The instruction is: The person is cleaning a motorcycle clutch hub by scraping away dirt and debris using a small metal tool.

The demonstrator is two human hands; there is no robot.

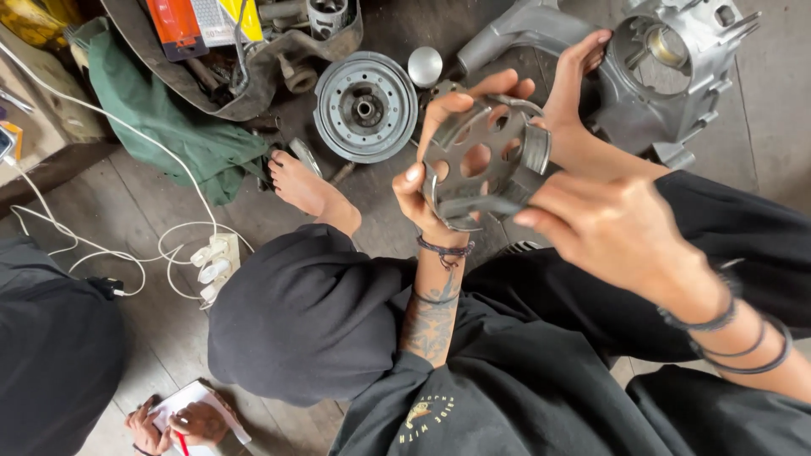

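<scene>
Gripping the perforated metal basket from both sides, the left hand and right hand hold it upright, its holed face toward the camera.

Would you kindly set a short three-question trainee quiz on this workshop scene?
1. True or false: both hands grip the round grey metal basket with holes.
2. What lies on the floor beyond the bare foot? A) a round ribbed metal hub B) a glass jar
3. Which item lies beside the white extension socket: the white cable or a hammer?

Key: 1 true: left hand, right hand. 2 A. 3 white cable.
</scene>
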